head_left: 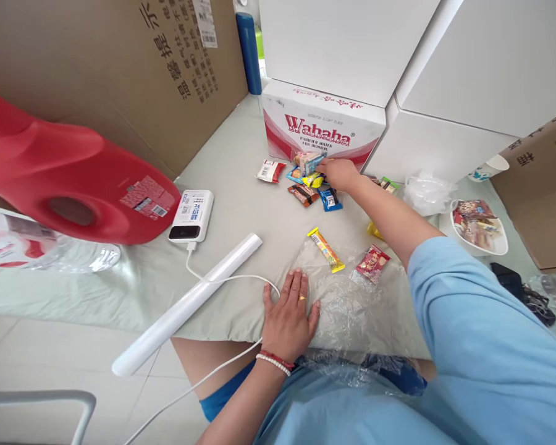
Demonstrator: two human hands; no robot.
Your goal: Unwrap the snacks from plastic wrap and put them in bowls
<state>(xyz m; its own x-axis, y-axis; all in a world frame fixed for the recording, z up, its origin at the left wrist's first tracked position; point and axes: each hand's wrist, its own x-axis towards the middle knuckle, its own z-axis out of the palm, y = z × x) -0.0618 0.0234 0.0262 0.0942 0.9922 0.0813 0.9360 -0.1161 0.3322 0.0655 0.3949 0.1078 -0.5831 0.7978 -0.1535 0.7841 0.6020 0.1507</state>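
R hand (pixel 338 174) pinching snack packet (pixel 308 163) off pile | L hand (pixel 290 316) flat, spread, pinning plastic sheet (pixel 352 309) | tip: grip packet mid-body, lift clear.

Carton (pixel 322 127) reads "Wahaha purified water for drinking"

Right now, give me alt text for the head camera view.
The right hand reaches into a pile of snack packets before a Wahaha water carton, while the left hand lies flat on clear plastic film.

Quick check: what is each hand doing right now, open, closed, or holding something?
Left hand: open, flat on the clear plastic bag.
Right hand: closed on a snack packet in the pile.
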